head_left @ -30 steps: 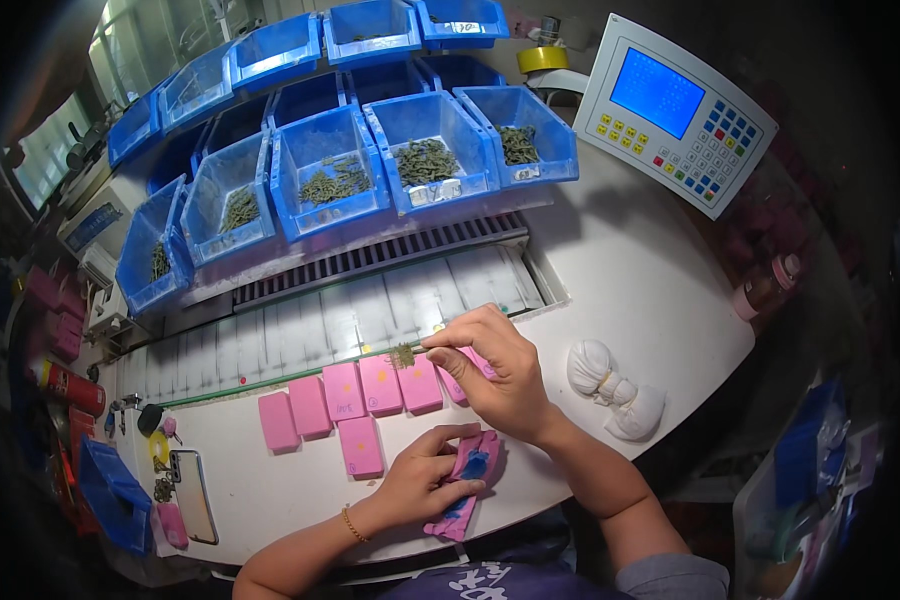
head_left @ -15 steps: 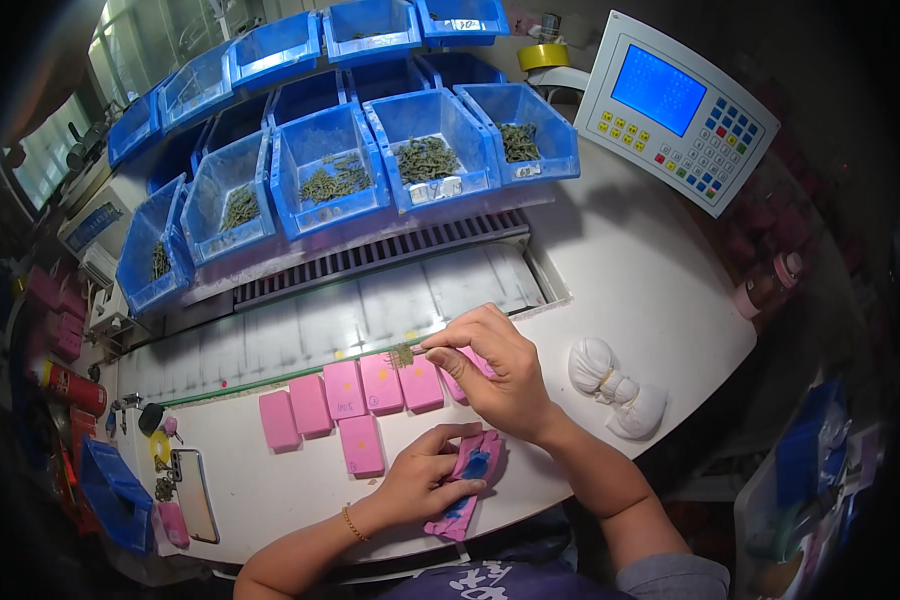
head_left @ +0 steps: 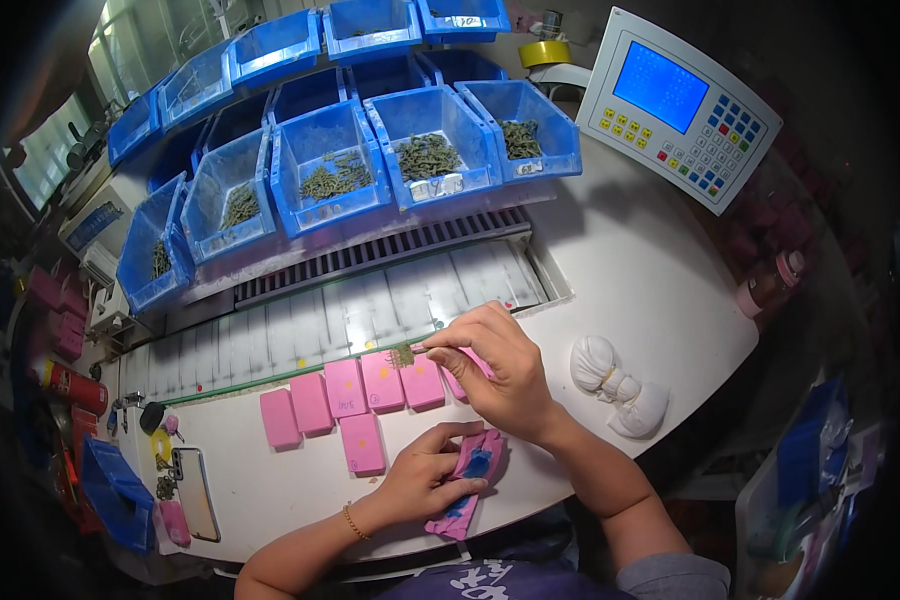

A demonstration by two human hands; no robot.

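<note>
My right hand (head_left: 498,372) is raised over the pink blocks (head_left: 381,382), thumb and fingers pinched on a small grey-green piece with short branching prongs (head_left: 403,356). Below it, near the table's front edge, my left hand (head_left: 425,475) grips a pink, soft-looking slab (head_left: 462,508) with blue patches on its face. The left thumb lies across that face. Several pink blocks stand in a row along the green edge, with a single pink block (head_left: 363,445) in front of them. My right hand partly hides the row's right end.
Blue bins (head_left: 332,180) holding grey-green pieces stand in tiers beyond a white panelled strip (head_left: 270,335). At the right are a keypad console (head_left: 675,115) and a tied white cloth bundle (head_left: 610,385). A phone (head_left: 196,495) lies left, beside a blue tray (head_left: 118,490).
The white panelled strip has slid left, its coloured dots and dark lines shifting. Both hands keep nearly the same place and the same holds.
</note>
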